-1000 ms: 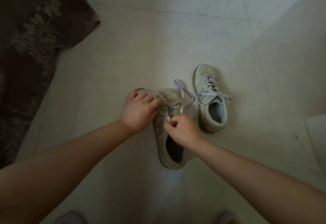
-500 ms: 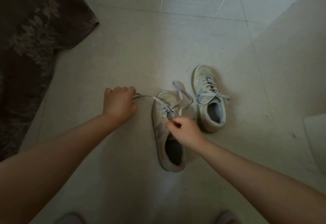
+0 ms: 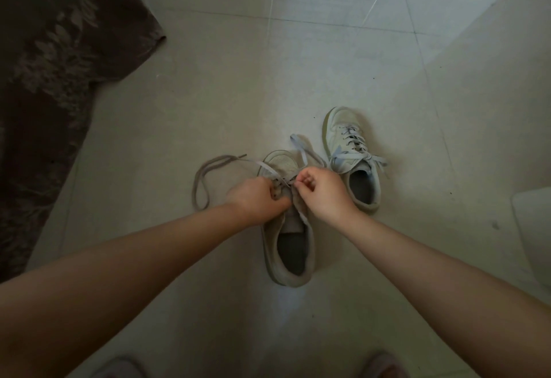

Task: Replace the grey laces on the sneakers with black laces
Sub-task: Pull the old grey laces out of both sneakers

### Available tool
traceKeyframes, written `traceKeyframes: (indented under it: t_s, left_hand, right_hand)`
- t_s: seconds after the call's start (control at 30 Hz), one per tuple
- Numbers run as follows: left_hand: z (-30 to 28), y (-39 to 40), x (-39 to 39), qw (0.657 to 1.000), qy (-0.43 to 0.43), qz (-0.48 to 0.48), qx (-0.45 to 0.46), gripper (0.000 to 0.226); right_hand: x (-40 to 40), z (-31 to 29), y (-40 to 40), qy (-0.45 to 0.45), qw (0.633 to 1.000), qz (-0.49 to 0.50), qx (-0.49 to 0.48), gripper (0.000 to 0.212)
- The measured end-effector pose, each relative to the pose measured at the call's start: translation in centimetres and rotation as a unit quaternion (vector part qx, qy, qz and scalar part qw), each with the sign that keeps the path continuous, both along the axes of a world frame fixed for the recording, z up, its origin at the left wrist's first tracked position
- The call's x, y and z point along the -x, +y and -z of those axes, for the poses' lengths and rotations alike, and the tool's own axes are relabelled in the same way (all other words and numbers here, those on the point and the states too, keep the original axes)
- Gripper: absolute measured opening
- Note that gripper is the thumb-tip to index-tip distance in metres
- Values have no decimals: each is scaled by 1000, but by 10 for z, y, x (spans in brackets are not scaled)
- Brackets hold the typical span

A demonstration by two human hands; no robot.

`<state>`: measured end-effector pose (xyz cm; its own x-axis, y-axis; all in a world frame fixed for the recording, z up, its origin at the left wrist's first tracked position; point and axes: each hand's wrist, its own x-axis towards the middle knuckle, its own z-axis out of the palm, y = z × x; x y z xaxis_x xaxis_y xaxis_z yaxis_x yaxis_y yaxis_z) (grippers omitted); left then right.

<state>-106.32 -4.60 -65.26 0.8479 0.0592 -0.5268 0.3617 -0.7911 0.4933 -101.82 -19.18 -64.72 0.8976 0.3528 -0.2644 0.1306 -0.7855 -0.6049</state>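
We log the near sneaker (image 3: pixel 287 246) on the floor, its grey lace (image 3: pixel 205 175) partly unthreaded, one end looped out to its left. The laced second sneaker (image 3: pixel 353 163) sits just right of it. Risk, in our judgement: uneven pulling bunches the lace in an eyelet. Left hand (image 3: pixel 258 199) and right hand (image 3: pixel 323 193) both curl tight, pinching lace over the eyelets.

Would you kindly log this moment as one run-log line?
stage: unlacing | left hand: on near pale suede sneaker | right hand: pinches flat grey lace | far sneaker: laced
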Motion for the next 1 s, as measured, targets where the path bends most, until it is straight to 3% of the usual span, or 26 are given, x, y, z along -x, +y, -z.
traceKeyframes:
  t_s: [0.13, 0.23, 0.37, 0.5, 0.57, 0.67, 0.8, 1.0]
  left_hand:
    - [-3, -1, 8, 997, -79, -13, -8, 30]
    - [-4, -8, 15, 987, -163, 5, 1, 21]
    - [0, -6, 15, 996, -71, 18, 46, 29]
    - [6, -5, 17, 991, -26, -36, 125, 19]
    - [9, -5, 19, 989, -35, -56, 132, 17]
    - [12, -4, 21, 989, -52, -69, 116, 15]
    - [12, -4, 19, 986, -62, -64, 141, 11]
    - [12, -3, 18, 987, -62, -39, 141, 21]
  right_hand:
    - [-5, -6, 2, -49, 978, -143, 142, 19]
    - [-7, -10, 8, 18, 980, -155, 121, 16]
    - [-15, -19, 13, 106, 970, -188, 116, 10]
    - [-21, -26, 16, 45, 953, -262, 143, 9]
    - [-19, -22, 14, 18, 962, -251, 109, 4]
    - [-14, -14, 5, 73, 986, -147, 35, 11]
    - [-8, -6, 0, 94, 992, -89, 12, 6]
    - [-11, -15, 6, -7, 983, -175, 55, 10]
